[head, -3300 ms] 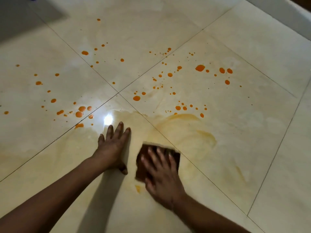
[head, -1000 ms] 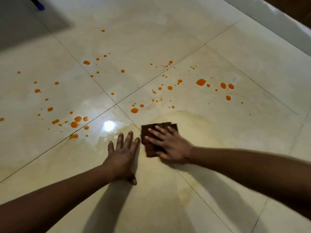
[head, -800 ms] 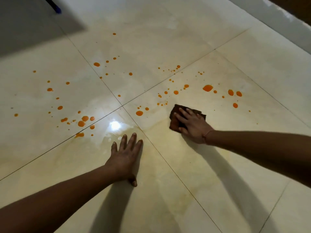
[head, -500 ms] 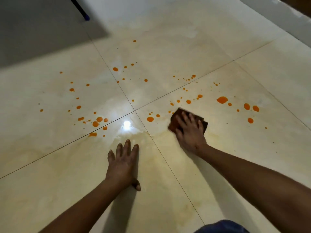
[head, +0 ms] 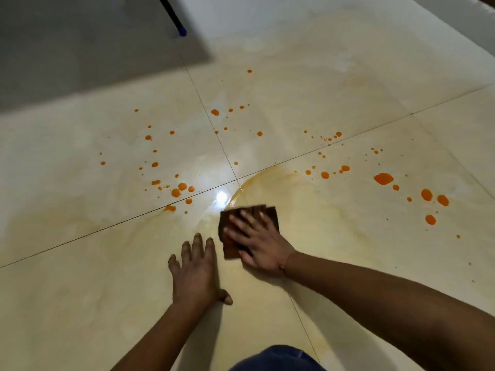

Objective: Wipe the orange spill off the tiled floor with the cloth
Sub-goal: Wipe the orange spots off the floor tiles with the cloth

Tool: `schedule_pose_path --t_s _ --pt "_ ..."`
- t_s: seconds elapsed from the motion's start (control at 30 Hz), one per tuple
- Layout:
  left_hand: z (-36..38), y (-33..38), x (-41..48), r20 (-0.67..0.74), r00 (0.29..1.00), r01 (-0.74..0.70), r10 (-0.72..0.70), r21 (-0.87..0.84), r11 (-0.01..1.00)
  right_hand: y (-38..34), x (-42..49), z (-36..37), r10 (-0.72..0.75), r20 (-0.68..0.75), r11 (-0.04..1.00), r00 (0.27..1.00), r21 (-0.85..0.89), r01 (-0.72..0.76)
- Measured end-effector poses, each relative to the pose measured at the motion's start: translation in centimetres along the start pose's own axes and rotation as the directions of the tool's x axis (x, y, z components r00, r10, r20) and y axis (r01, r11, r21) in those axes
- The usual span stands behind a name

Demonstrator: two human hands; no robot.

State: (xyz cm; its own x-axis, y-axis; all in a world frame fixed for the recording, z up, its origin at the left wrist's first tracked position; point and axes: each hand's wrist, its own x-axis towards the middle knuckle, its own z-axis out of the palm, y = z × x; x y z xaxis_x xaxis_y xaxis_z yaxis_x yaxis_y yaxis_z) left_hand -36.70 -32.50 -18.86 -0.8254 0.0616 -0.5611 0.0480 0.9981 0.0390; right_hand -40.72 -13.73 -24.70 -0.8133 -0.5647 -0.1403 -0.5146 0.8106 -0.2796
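Orange drops (head: 383,178) are scattered over the cream tiled floor (head: 334,84), with a cluster at the left (head: 179,190) and larger blobs at the right (head: 431,196). A pale orange smear arc (head: 257,180) curves just beyond the cloth. My right hand (head: 258,241) lies flat with spread fingers on a folded dark brown cloth (head: 230,246), pressing it to the floor near where four tiles meet. My left hand (head: 197,271) rests palm down on the floor just left of the cloth, holding nothing.
A dark pole with a blue tip (head: 174,16) slants in at the top. A grey shaded floor area (head: 80,44) fills the upper left. A white wall base (head: 460,14) runs along the upper right. A bright light glare (head: 221,196) sits by the tile joint.
My right hand has dragged the cloth back toward me and left, wiping away drops near the tile junction and leaving a smear arc. My left hand has stayed planted. The view has tilted up.
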Motion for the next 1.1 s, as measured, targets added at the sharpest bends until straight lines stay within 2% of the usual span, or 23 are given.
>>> schedule_pose_path --t_s 0.03,0.07,0.1,0.17,0.2,0.23,0.3,0.33,0.37,0.4,0.43,0.5,0.53,0.6,0.67,0.73,0.8,0.83,0.87,0.93,1.0,1.03,1.1 --pt "0.1 0.0 -0.3 -0.011 1.0 0.0 0.0 0.003 1.0 1.2 -0.7 -0.1 -0.09 0.011 0.996 0.996 -0.012 0.09" --pt "0.3 -0.1 -0.6 -0.026 1.0 0.005 -0.005 0.008 1.0 2.7 0.1 -0.7 -0.048 -0.002 0.999 0.999 -0.017 0.048" --pt "0.5 -0.3 -1.0 -0.035 0.999 0.012 -0.011 0.011 1.0 4.6 1.7 -1.6 0.13 -0.055 0.991 0.99 0.02 -0.129" --pt "0.9 -1.2 -1.2 -0.043 0.998 0.047 -0.049 -0.03 0.998 5.7 4.9 -3.6 0.535 -0.076 0.845 0.842 0.079 -0.53" --pt "0.9 -1.7 -1.1 -0.042 0.996 0.071 -0.074 -0.059 0.996 4.6 5.4 -3.4 0.571 -0.092 0.821 0.816 0.085 -0.565" --pt "0.8 -2.2 -1.0 -0.039 0.995 0.091 -0.094 -0.083 0.992 2.8 5.1 -2.7 0.471 -0.118 0.882 0.874 0.099 -0.461" --pt "0.4 -3.4 -0.8 -0.019 0.992 0.119 -0.122 -0.109 0.987 -1.3 2.0 0.1 -0.015 -0.018 1.0 1.0 0.017 0.015" --pt "0.3 -3.9 -0.8 0.01 0.993 0.115 -0.114 -0.094 0.989 -1.1 0.8 0.5 -0.183 0.029 0.983 0.983 -0.024 0.184" --pt "0.3 -4.1 -0.7 0.037 0.995 0.097 -0.095 -0.061 0.993 0.1 1.2 0.0 -0.235 0.024 0.971 0.972 -0.037 0.235" --pt "0.2 -4.5 -0.7 0.053 0.995 0.082 -0.08 -0.025 0.996 1.5 2.9 -0.8 -0.14 -0.015 0.989 0.99 -0.049 0.139" --pt "0.2 -4.7 -0.8 0.059 0.996 0.071 -0.071 0.006 0.997 2.9 5.2 -1.9 0.094 -0.097 0.996 0.991 0.003 -0.095" --pt "0.4 -4.7 -0.8 0.053 0.997 0.061 -0.063 0.032 0.998 3.0 8.1 -3.5 0.482 -0.079 0.876 0.873 0.066 -0.478" --pt "0.4 -4.7 -0.8 0.058 0.997 0.051 -0.053 0.034 0.998 2.0 8.0 -3.1 0.461 -0.098 0.887 0.882 0.084 -0.455" --pt "0.1 -5.0 -0.9 0.084 0.996 0.036 -0.037 0.016 0.999 -1.3 5.3 -0.8 0.099 -0.033 0.995 0.994 0.013 -0.099" --pt "-0.8 -5.6 -0.6 0.133 0.991 0.018 -0.015 -0.019 1.0 -1.3 2.7 -0.3 -0.145 0.078 0.989 0.986 -0.032 0.148" --pt "-1.9 -6.5 -0.2 0.15 0.989 -0.014 0.012 0.015 1.0 0.3 5.3 -1.6 0.026 0.024 0.999 0.999 -0.034 -0.025" --pt "-3.0 -7.4 0.3 0.117 0.993 -0.016 0.007 0.073 0.997 0.4 8.5 -3.0 0.344 0.011 0.939 0.939 0.004 -0.344" --pt "-3.4 -7.9 0.8 0.088 0.996 -0.001 -0.006 0.081 0.997 -0.7 9.1 -3.1 0.382 0.011 0.924 0.924 0.027 -0.382" --pt "-3.6 -8.4 1.3 0.062 0.998 0.02 -0.025 0.079 0.997 -1.9 8.7 -2.5 0.33 -0.013 0.943 0.944 0.044 -0.329" --pt "-3.9 -9.5 2.5 0.036 0.997 0.07 -0.071 0.035 0.997 -3.9 5.5 -0.5 0.041 0.029 0.999 0.999 -0.001 -0.041" --pt "-4.0 -10.3 3.0 0.076 0.993 0.095 -0.095 0.002 0.995 -2.3 3.9 0.1 -0.132 0.04 0.991 0.99 -0.007 0.133" --pt "-3.8 -10.5 3.1 0.083 0.992 0.099 -0.099 0.003 0.995 -1.1 4.9 -0.3 -0.092 0.03 0.995 0.995 -0.029 0.093" --pt "-3.0 -11.0 3.4 0.081 0.993 0.09 -0.09 0.004 0.996 0.2 9.2 -1.6 0.189 -0.048 0.982 0.981 0.017 -0.188"
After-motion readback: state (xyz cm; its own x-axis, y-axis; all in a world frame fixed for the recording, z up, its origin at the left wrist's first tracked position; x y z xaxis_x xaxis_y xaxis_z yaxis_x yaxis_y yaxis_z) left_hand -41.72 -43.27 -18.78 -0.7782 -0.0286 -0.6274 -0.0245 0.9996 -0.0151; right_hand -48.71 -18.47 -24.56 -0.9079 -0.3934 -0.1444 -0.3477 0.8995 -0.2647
